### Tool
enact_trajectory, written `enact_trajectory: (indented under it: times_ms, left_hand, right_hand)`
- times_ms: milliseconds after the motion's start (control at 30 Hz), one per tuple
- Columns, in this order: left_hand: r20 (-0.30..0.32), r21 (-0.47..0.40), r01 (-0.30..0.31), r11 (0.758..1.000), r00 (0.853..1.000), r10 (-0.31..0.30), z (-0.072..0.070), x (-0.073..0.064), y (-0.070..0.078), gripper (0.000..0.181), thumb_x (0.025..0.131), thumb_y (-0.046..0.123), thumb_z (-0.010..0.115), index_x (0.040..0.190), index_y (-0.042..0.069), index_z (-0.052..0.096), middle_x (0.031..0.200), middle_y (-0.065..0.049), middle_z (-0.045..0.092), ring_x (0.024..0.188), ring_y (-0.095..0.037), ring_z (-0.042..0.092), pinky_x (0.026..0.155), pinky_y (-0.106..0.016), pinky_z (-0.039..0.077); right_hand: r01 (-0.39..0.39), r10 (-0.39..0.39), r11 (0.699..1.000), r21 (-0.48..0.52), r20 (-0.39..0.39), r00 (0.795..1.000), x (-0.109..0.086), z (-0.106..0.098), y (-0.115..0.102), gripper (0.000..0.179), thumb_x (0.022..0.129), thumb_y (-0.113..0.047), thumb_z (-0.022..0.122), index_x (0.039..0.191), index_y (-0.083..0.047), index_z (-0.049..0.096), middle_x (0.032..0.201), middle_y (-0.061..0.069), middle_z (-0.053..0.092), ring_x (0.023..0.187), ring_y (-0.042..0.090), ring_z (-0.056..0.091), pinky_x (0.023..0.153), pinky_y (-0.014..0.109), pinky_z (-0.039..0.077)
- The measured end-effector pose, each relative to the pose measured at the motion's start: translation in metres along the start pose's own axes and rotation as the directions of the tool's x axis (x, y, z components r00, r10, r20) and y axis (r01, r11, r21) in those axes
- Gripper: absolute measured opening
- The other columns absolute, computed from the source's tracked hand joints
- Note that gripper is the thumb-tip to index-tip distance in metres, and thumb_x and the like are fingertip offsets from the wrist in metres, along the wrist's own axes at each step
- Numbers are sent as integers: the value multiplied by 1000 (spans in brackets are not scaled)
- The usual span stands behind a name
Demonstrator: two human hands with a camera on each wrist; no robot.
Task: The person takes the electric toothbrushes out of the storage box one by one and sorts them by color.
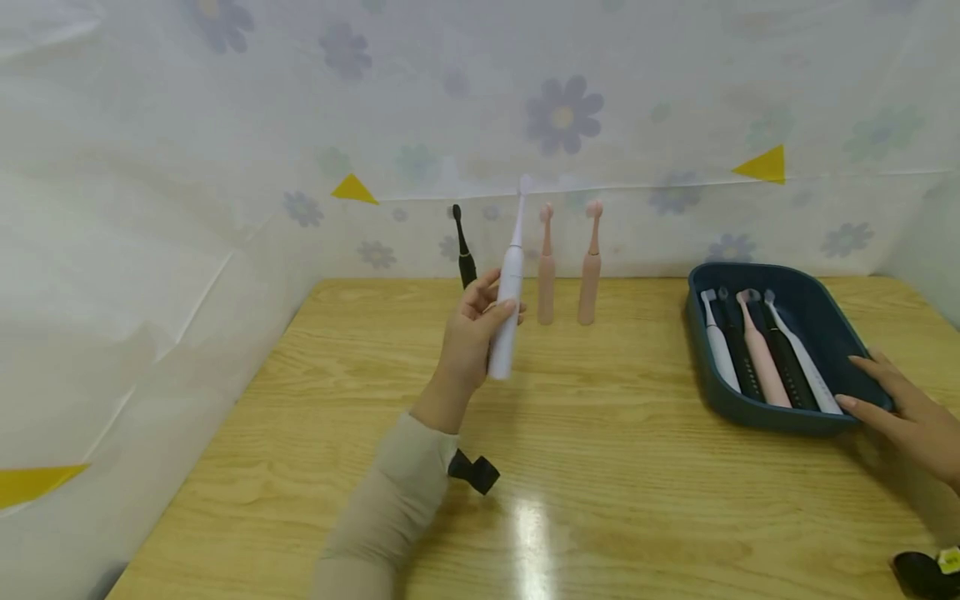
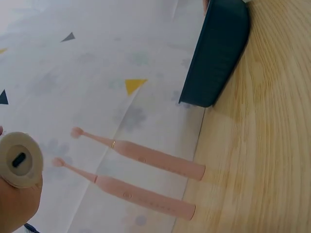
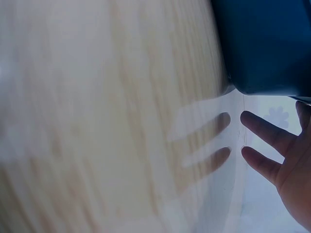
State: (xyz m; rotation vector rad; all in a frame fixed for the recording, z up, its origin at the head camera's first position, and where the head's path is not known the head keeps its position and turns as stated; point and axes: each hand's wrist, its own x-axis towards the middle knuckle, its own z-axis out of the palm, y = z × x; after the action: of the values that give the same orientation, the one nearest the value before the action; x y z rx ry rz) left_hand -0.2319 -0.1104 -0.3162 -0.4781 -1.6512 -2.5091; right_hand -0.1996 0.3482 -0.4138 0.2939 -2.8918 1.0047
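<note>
My left hand (image 1: 472, 333) grips a white electric toothbrush (image 1: 510, 292) by its handle, raised above the table with the brush head up. In the left wrist view, the round base of that toothbrush (image 2: 20, 167) faces the camera. Behind my left hand stands a black electric toothbrush (image 1: 463, 250), its lower part hidden. Two pink electric toothbrushes (image 1: 547, 287) (image 2: 150, 158) stand upright just right of it. My right hand (image 1: 911, 417) is at the near right corner of a dark blue tray (image 1: 840, 333), fingers extended and spread in the right wrist view (image 3: 286, 160), thumb at the rim.
Inside the tray several electric toothbrushes lie side by side: white, black and pink (image 1: 761, 358). A flower-patterned sheet (image 1: 562, 192) covers the wall behind the wooden table (image 1: 600, 483). Yellow triangles (image 1: 765, 165) are on the sheet.
</note>
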Motion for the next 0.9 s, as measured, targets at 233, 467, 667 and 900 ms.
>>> enact_trajectory:
  times_ms: [233,467,667,900]
  left_hand:
    - [-86,-19,-1,1000,996,-1,-26,0,5,42,83,-6,48,124,-2,39,95,-6,49,78,-16,56,74,-29,46]
    - [-186,11,18,1000,982,-16,-51,1,11,39,83,-7,49,120,1,42,98,-7,48,74,-15,57,74,-29,45]
    - [-287,89,58,994,958,-31,-69,3,16,42,80,-7,54,120,-5,44,97,-4,48,77,-13,54,79,-32,42]
    - [-384,140,81,987,923,-21,-84,8,16,37,77,-8,56,114,-7,47,92,-2,47,75,-10,51,69,-24,41]
  right_hand:
    - [-12,12,1000,-22,3,1000,1,0,-1,68,90,-19,45,134,7,2,135,25,-21,117,49,-16,85,64,-10]
    - [-16,16,1000,-10,8,1000,1,0,0,68,90,-19,44,134,7,0,134,26,-22,116,49,-18,84,65,-10]
    - [-17,17,1000,-4,14,1000,2,1,0,68,90,-20,44,135,7,0,134,25,-23,115,49,-19,83,65,-10]
    - [-42,42,999,-27,1,999,2,1,1,68,90,-22,45,135,6,2,134,26,-21,116,49,-17,85,64,-11]
